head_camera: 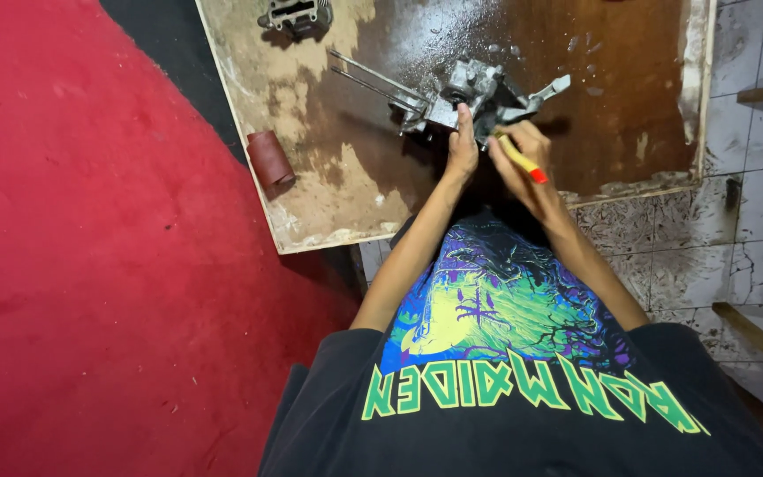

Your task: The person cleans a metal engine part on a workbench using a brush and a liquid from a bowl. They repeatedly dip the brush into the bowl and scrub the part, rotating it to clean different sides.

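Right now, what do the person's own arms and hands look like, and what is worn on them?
Both forearms are bare, with no gloves, watch or rings that can be made out on the left hand or the right hand. The short sleeves of a black T-shirt end near the elbows; its front carries a blue, purple and yellow-green graphic with green lettering.

Dull grey cast-metal engine part (474, 93); wet, glossy, stained wooden board (629, 97); rough reddish sandpaper roll (269, 157)

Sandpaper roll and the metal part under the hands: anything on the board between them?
Nothing. In the head view, only bare, stained board lies between the sandpaper roll and the metal part.
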